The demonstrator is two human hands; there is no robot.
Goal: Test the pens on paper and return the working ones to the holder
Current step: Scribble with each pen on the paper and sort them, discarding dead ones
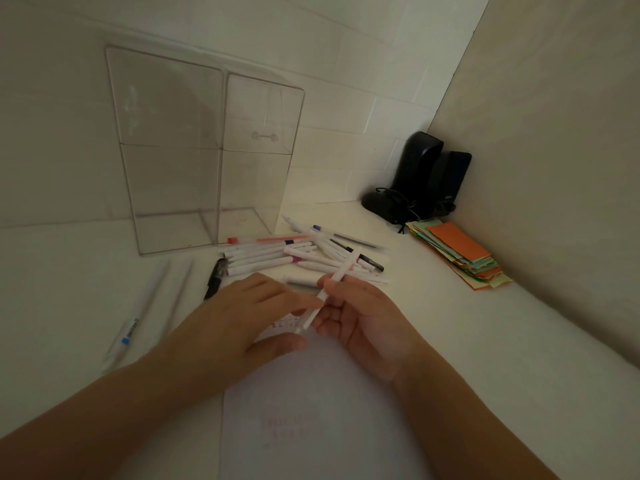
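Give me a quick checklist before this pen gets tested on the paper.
1. White plastic pen held: ok, right hand grips it.
2. Cap off: cannot tell; left hand fingers touch the lower end.
3. White paper sheet under the hands: ok.
4. Clear acrylic holder upright, within view: ok.
5. Pile of untested white pens apart from the sheet: ok.

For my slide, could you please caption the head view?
Right hand holds a white pen over paper; left hand touches it.
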